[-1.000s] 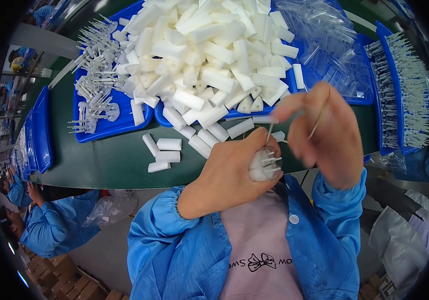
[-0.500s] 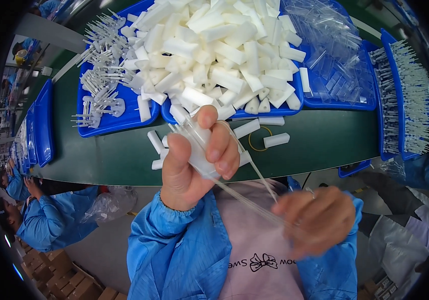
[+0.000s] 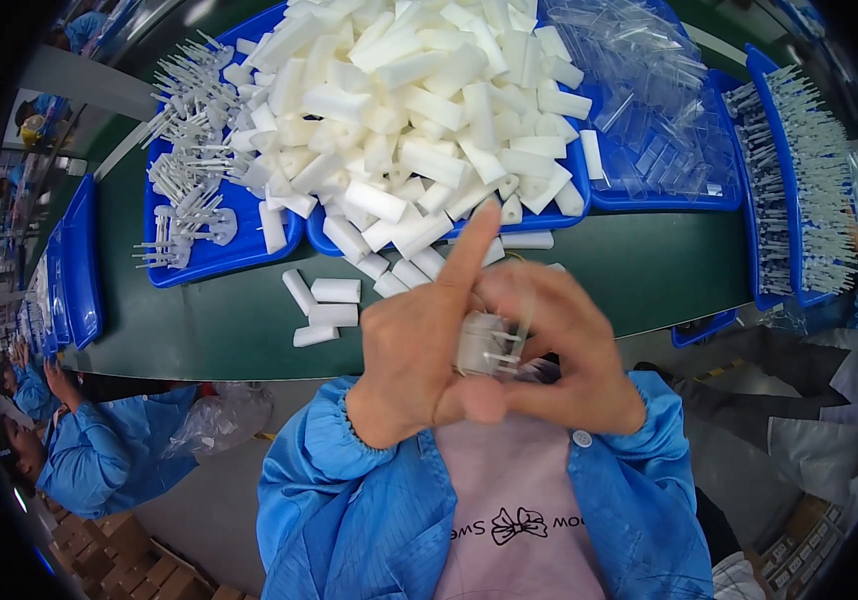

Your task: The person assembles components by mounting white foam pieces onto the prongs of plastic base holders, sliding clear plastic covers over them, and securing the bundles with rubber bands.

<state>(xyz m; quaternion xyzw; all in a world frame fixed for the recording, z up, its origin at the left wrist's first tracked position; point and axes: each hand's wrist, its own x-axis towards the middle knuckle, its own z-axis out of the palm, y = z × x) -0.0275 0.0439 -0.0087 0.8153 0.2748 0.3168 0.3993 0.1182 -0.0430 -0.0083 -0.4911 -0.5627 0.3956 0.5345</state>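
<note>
In front of my chest both hands meet around a small whitish plastic assembly (image 3: 489, 345) with thin prongs pointing to the right and a clear covering. My left hand (image 3: 404, 350) grips it from the left, its index finger stretched up and away toward the foam pile. Curled round the other side is my right hand (image 3: 579, 345), its thumb and fingers at the pronged end and partly smeared by motion. A thin pale elastic band (image 3: 527, 308) runs blurred near the right fingers. The inner faces of the parts are hidden by my hands.
White foam blocks (image 3: 389, 110) are heaped in a blue tray, with several loose blocks (image 3: 335, 290) before it. White pronged parts (image 3: 199, 150) lie at left. Clear plastic pieces (image 3: 649, 130) fill a tray at right, beside racks of white pins (image 3: 819, 190). Co-workers sit at both sides.
My right hand has come in from the lower right, where it stretched the elastic band, to the assembly. My left hand has lowered, turned the assembly sideways and extended its index finger.
</note>
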